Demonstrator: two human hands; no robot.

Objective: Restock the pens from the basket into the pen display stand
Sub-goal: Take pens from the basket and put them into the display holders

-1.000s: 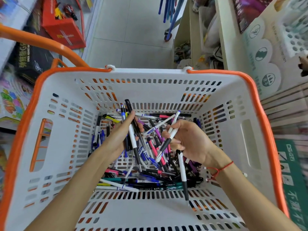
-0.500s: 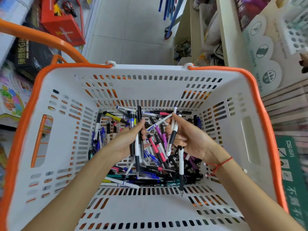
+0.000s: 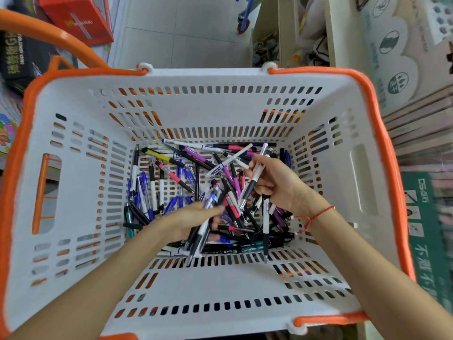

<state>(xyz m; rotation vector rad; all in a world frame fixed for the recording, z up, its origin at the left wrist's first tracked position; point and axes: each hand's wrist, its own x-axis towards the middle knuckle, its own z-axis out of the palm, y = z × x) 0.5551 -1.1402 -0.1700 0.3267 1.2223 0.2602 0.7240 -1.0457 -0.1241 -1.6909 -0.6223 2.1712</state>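
Both hands deep in the pen pile, loose bundles at risk of spilling.

White slotted plastic basket with orange rim [image 3: 382, 148] filling the frame; tangled heap of ballpoint pens [image 3: 171, 182] on its floor at centre. Right hand [image 3: 274, 182], centre right, curled round several black-and-white pens; left hand [image 3: 193, 219], lower centre, gripping another slanted bunch. Could slip through loosely closed fingers, snag crossed pens, or drop tips through floor slots. Pale pen display stand with holes [image 3: 438, 18] at upper right.
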